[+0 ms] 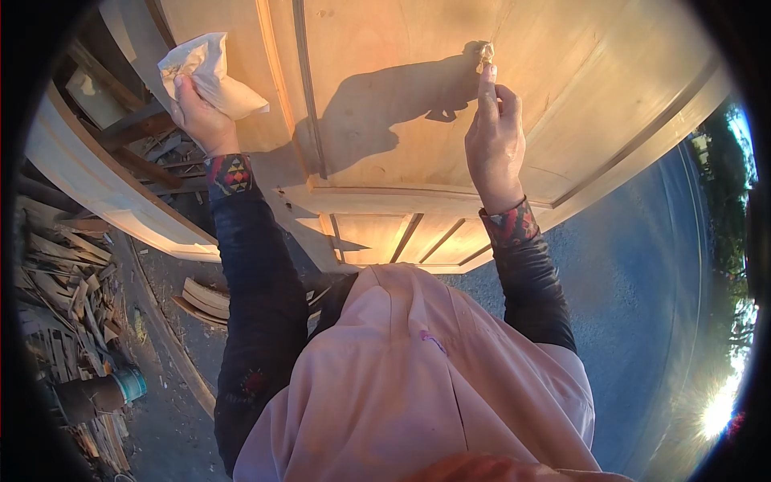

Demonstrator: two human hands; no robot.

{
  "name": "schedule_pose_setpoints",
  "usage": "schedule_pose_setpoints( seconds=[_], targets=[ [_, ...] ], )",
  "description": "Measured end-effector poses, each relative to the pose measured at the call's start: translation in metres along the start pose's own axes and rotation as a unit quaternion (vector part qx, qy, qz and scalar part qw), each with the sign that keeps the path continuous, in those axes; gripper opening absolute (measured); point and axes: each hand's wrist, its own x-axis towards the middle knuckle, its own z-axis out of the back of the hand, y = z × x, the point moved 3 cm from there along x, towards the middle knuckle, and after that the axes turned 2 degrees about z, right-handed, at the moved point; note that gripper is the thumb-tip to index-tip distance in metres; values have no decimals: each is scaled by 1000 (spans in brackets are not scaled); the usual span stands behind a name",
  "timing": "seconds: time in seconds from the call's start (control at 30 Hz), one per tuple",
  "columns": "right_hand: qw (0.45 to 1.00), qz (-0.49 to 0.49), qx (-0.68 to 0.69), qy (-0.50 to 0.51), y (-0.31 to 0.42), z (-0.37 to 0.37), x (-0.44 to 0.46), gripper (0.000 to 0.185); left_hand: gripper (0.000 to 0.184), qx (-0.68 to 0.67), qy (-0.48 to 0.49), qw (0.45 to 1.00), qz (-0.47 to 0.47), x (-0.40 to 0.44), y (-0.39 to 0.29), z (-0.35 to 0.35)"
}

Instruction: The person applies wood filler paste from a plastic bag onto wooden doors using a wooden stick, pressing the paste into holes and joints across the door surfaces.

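Note:
My left hand [201, 116] is closed around a crumpled white plastic bag [221, 84], thumb on the near side, with some pale brown stuff showing at its open top. My right hand [495, 145] reaches up to the wooden door [401, 96] with the index finger stretched out and the other fingers loosely curled. At that fingertip a small shiny, yellowish glob of paste [485, 53] shows against the panel; whether it sticks to the finger or the wood I cannot tell. Shadows of my arm and hand fall across the panel.
Another curved-looking wooden frame [152, 205] stands at the left. Scrap wood [68, 297] lies piled on the ground beyond it, near a dark cylinder with a teal end [128, 384]. Paved road [618, 265] runs along the right, with low sun shining there.

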Motion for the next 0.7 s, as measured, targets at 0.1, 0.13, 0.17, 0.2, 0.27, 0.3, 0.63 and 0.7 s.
schedule_pose_setpoints(
  seconds=[0.1,0.13,0.17,0.2,0.27,0.3,0.63,0.7],
  targets=[
    [999,-22,-2,47,9,-6,-9,67,32,-29,-11,999,21,-1,-3,-4],
    [998,-29,-2,56,12,-7,-14,66,32,-45,-15,998,31,-2,-4,-6],
    [997,-33,-3,63,13,-8,-17,65,32,-42,-15,999,28,-2,-4,-7],
    [998,-23,-7,53,12,-8,-18,64,32,-39,-16,999,26,-2,-3,-7],
    [997,-44,19,62,16,2,-26,58,32,-37,-18,999,25,-3,-4,-5],
    [996,-54,32,65,19,7,-27,56,32,-39,-19,999,26,-4,-5,-6],
    [995,-66,73,-26,18,26,21,36,33,-11,-1,1000,27,-6,-12,-9],
    [996,-77,39,-5,20,18,15,37,33,5,-2,1000,12,-5,-11,-8]
  ],
)
